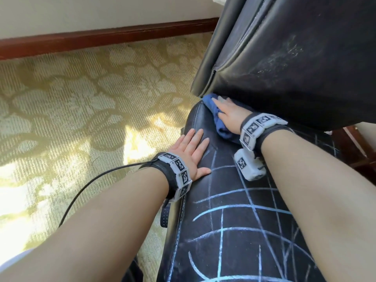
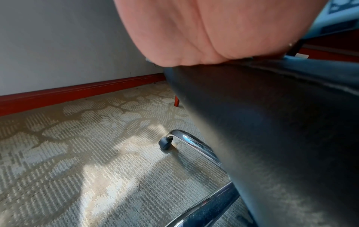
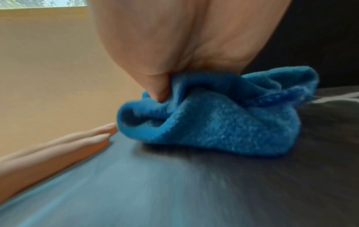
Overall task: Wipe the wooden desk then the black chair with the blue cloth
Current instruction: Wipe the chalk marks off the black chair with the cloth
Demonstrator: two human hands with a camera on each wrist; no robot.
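Head view, with the black chair (image 1: 234, 220) as landmark. I see my right hand (image 1: 230, 115) lying on the blue cloth (image 1: 215, 110), which sits bunched on the chair seat at its far end, where the seat meets the base of the backrest (image 1: 295, 58). In the right wrist view the thumb (image 3: 155, 86) is tucked into a fold of the cloth (image 3: 213, 119) — the hand is clamped on it, palm pressing it onto the seat. My left hand (image 1: 189, 153) lies flat on the seat's left edge, fingers straight and together, holding nothing; the left wrist view shows the heel of that hand (image 2: 194, 38) pressed on the seat rim (image 2: 272, 122). Pale chalk lines (image 1: 234, 210) cross the near part of the seat — none show around the cloth. Below the seat's left side stand a chrome leg (image 2: 194, 144) and a castor (image 2: 165, 142) on patterned carpet (image 1: 81, 98).
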